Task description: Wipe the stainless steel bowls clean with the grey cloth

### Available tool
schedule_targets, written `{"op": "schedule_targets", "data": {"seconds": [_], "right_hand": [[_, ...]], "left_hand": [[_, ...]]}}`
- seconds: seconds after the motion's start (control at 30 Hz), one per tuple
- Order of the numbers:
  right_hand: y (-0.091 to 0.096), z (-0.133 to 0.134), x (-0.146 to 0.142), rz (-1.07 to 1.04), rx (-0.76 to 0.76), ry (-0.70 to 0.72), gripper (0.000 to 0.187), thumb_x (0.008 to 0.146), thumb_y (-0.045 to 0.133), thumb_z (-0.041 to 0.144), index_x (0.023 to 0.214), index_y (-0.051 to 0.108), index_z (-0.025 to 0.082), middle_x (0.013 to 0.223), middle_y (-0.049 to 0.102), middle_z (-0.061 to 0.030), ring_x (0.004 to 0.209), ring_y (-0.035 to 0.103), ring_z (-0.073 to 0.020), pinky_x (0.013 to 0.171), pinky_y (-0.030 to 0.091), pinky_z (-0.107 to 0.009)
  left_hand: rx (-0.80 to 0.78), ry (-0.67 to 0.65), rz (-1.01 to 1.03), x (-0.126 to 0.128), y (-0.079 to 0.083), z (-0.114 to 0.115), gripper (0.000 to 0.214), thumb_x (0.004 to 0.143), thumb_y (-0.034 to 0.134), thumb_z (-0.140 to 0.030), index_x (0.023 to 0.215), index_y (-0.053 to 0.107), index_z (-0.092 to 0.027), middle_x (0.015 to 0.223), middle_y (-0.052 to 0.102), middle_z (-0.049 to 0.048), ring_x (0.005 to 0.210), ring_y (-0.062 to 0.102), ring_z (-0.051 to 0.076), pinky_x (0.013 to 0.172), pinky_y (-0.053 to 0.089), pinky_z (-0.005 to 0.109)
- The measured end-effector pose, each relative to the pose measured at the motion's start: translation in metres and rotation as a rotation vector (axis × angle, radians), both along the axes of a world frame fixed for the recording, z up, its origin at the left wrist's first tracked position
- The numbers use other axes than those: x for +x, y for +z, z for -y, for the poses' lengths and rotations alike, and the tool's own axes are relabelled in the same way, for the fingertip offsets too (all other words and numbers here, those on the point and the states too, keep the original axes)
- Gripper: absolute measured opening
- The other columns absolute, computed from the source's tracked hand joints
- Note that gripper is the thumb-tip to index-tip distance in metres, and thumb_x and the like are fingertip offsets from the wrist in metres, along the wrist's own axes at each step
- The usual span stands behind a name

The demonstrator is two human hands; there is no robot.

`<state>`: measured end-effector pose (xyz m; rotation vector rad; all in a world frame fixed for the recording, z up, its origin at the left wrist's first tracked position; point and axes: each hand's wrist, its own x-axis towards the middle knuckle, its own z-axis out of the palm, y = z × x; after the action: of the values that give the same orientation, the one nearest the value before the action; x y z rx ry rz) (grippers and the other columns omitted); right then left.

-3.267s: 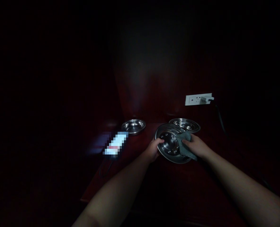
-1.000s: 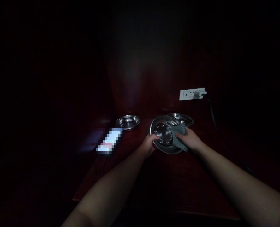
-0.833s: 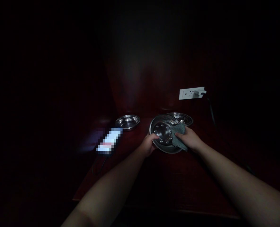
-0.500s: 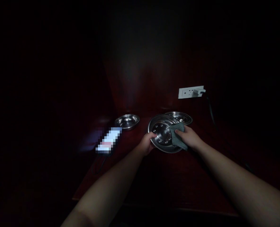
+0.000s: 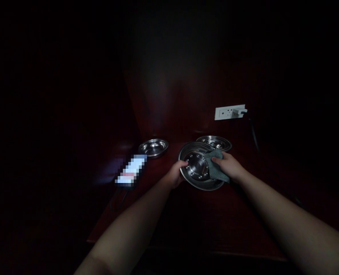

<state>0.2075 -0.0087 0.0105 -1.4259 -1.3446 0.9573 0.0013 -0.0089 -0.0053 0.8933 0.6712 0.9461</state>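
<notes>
A shiny steel dish (image 5: 197,168) is tilted toward me over a dark red wooden table (image 5: 215,221). My left hand (image 5: 175,174) grips its left rim, fingers curled over the edge. My right hand (image 5: 229,166) is closed on a grey-green cloth (image 5: 215,169) and presses it against the right inner side of the dish. The room is very dark, and only the dishes and my forearms catch light.
A second steel dish (image 5: 215,142) lies just behind the held one, and a smaller steel bowl (image 5: 153,147) sits to the left. A lit phone (image 5: 130,170) lies at the left. A white wall socket (image 5: 229,112) holds a plug with a dark cable.
The dish has tipped slightly further toward me and the cloth has shifted along its right inner side. Both hands keep their hold. The view has drifted a little.
</notes>
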Motion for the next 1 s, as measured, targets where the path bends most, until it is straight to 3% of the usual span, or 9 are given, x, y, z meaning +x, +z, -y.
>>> {"op": "schedule_targets", "data": {"seconds": [0.23,0.37,0.5,0.63,1.0], "right_hand": [[-0.006,-0.008,0.002,-0.029,0.080,-0.102,0.024,0.071,0.055,0.031,0.092,0.058,0.019,0.078,0.066,-0.0035,0.063,0.061,-0.0162,0.057,0.049,-0.027],[-0.010,-0.014,0.005,-0.067,0.096,-0.167,0.028,0.071,0.055,0.033,0.094,0.059,0.018,0.082,0.067,-0.0052,0.067,0.063,-0.0176,0.058,0.050,-0.028],[-0.011,-0.012,0.002,-0.097,0.061,-0.137,0.024,0.071,0.056,0.031,0.092,0.058,0.018,0.083,0.067,-0.0056,0.067,0.063,-0.0181,0.058,0.051,-0.028],[-0.010,-0.009,-0.001,-0.140,0.033,-0.053,0.023,0.073,0.055,0.029,0.094,0.057,0.018,0.085,0.067,-0.0063,0.067,0.063,-0.0175,0.061,0.052,-0.030],[-0.009,-0.008,0.001,0.037,0.055,-0.057,0.026,0.073,0.055,0.029,0.096,0.057,0.017,0.093,0.066,-0.0085,0.075,0.064,-0.0183,0.067,0.051,-0.030]], "left_hand": [[0.017,0.043,0.085,0.005,0.001,-0.001,0.045,0.075,0.056,-0.045,0.106,0.059,-0.012,0.098,0.067,0.0126,0.097,0.060,0.027,0.086,0.045,0.041],[0.019,-0.041,0.147,0.005,0.000,-0.002,0.049,0.078,0.054,-0.046,0.116,0.054,-0.016,0.107,0.065,0.0124,0.102,0.059,0.027,0.088,0.044,0.044],[0.024,-0.035,0.096,0.006,0.000,0.001,0.044,0.075,0.060,-0.036,0.112,0.057,-0.012,0.104,0.066,0.0138,0.101,0.060,0.026,0.090,0.044,0.042],[-0.020,0.018,0.095,0.008,0.004,0.003,0.041,0.079,0.055,-0.038,0.108,0.059,-0.010,0.102,0.067,0.0137,0.102,0.060,0.026,0.092,0.043,0.041],[-0.074,0.047,0.101,0.010,0.008,0.004,0.041,0.080,0.053,-0.036,0.109,0.059,-0.008,0.099,0.068,0.0138,0.101,0.060,0.026,0.094,0.042,0.041]]}}
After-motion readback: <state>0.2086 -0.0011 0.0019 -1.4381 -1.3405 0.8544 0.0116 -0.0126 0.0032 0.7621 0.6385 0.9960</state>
